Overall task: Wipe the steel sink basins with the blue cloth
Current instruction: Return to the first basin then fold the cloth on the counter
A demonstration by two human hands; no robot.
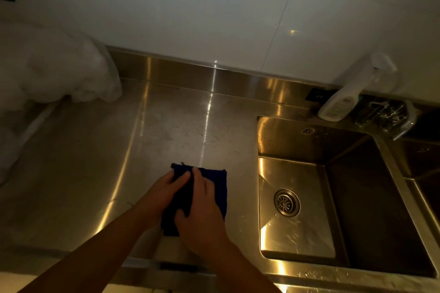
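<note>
Blue cloth (214, 185) | pressed flat on surface (166, 131) by left hand (164, 191) and right hand (202, 204), likely for folding | sink basin (297, 233) at 3 o'clock, unwiped

Two hands are in view — the left hand (164, 188) and the right hand (202, 200) — with one blue cloth (214, 185) under them. There is one steel worktop (95, 173). Two sink basins can be counted: one basin (297, 233) shown almost whole and a second basin (426, 173) cut off by the right edge. One drain strainer (287, 202) and one overflow hole (307, 130) show in the nearer basin. One white spray bottle (342, 100), one tap (388, 116), and one heap of clear plastic wrap (47, 66) — that completes the count.
</note>
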